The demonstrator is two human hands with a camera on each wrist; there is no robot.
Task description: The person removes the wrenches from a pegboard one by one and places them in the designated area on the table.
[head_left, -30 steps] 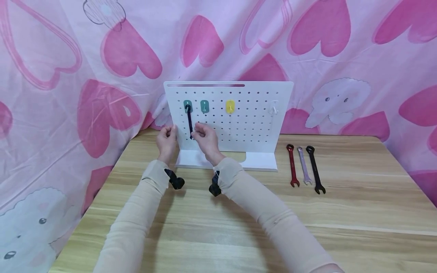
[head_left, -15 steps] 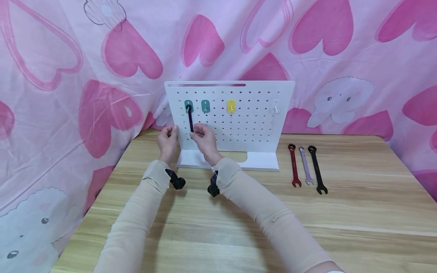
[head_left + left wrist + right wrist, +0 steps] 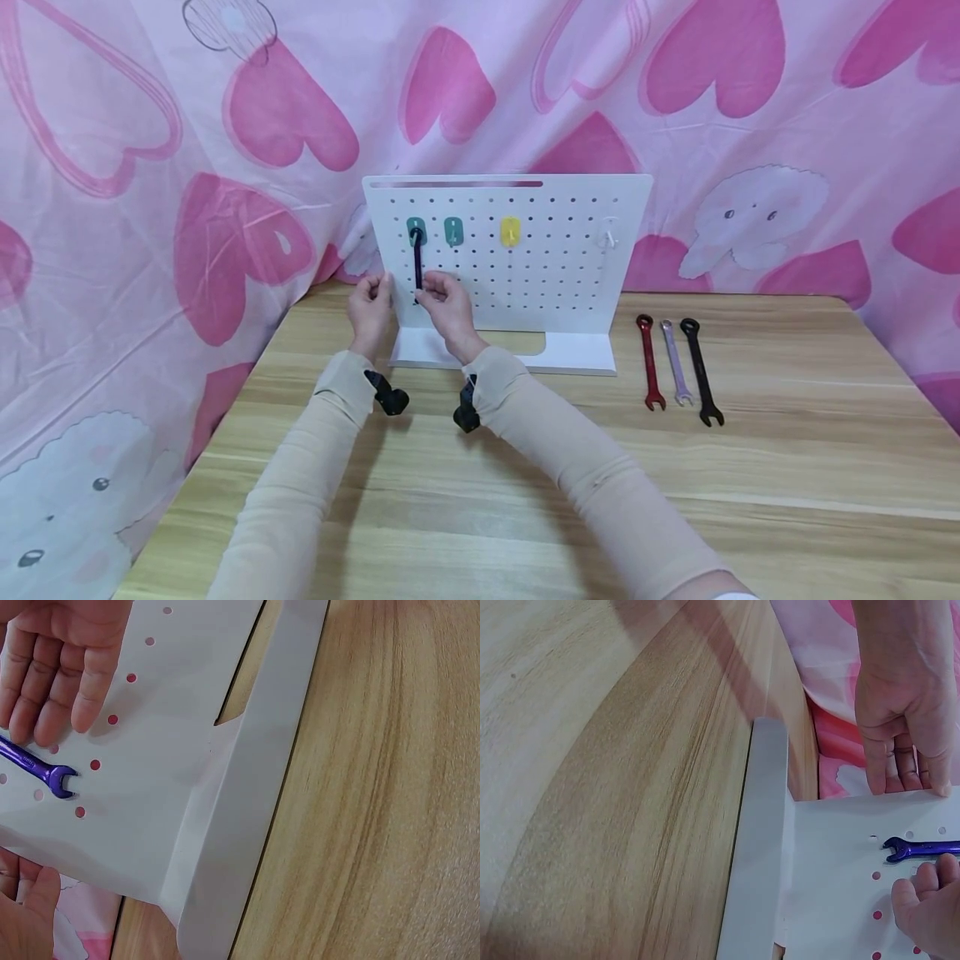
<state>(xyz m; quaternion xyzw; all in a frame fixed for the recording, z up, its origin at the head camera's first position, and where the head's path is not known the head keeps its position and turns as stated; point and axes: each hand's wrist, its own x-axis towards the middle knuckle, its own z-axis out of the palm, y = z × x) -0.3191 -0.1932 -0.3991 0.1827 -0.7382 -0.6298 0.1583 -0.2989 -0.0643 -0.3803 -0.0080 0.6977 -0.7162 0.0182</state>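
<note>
A dark wrench [image 3: 417, 260], purple in the wrist views [image 3: 54, 774], hangs by its ring end from the leftmost green hook [image 3: 416, 225] on a white pegboard [image 3: 551, 275]. Its open end points down. My right hand [image 3: 450, 307] is at the wrench's lower end; the thumb overlaps it in the head view. The left wrist view shows several fingers of that hand loosely extended over the board. At the board's left edge, my left hand [image 3: 369, 310] pinches the rim, thumb tip against it, as the right wrist view also shows.
Right of the board lie a red wrench [image 3: 649, 362], a silver wrench [image 3: 677, 362] and a black wrench [image 3: 701, 371] on the wooden table [image 3: 795, 467]. The board also carries another green hook [image 3: 453, 231], a yellow hook [image 3: 510, 232] and a clear hook [image 3: 609, 235]. A pink curtain [image 3: 330, 75] hangs behind.
My right hand has edged left against the hanging wrench, which now hangs closer to vertical. My left hand stays at the board's edge. The head view has shifted slightly.
</note>
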